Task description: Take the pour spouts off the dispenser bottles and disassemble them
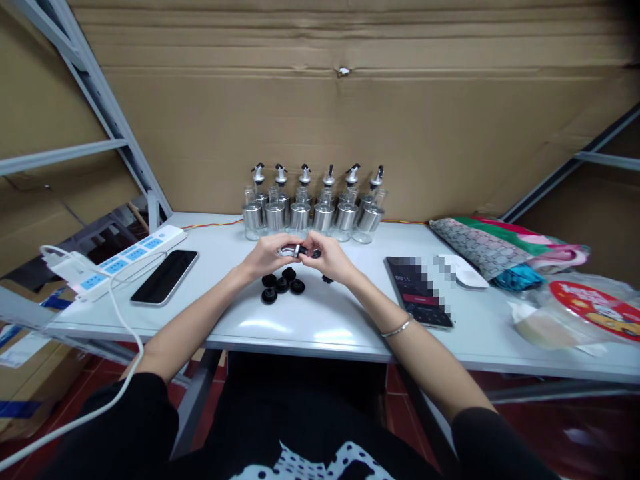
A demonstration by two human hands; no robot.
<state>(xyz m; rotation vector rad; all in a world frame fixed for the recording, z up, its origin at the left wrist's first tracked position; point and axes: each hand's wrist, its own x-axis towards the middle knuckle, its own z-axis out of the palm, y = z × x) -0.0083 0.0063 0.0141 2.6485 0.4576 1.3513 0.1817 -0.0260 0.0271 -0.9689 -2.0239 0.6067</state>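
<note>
Over the bench [360, 327], left hand [270, 257] and right hand [330, 258] have fingers pinching a pourer spout [299, 251]. Best kept straight, pressed evenly.

We see only part of the metal-and-black piece [300, 251] between our fingers [286, 240], a black part [327, 280] mostly covered by our right hand [331, 257], rear spouted bottles [305, 177] beyond the fingers half hidden by front bottles [300, 218], phone screen [413, 283] to their right partly pixelated, red-lidded tub [555, 327] farther right cut off
</note>
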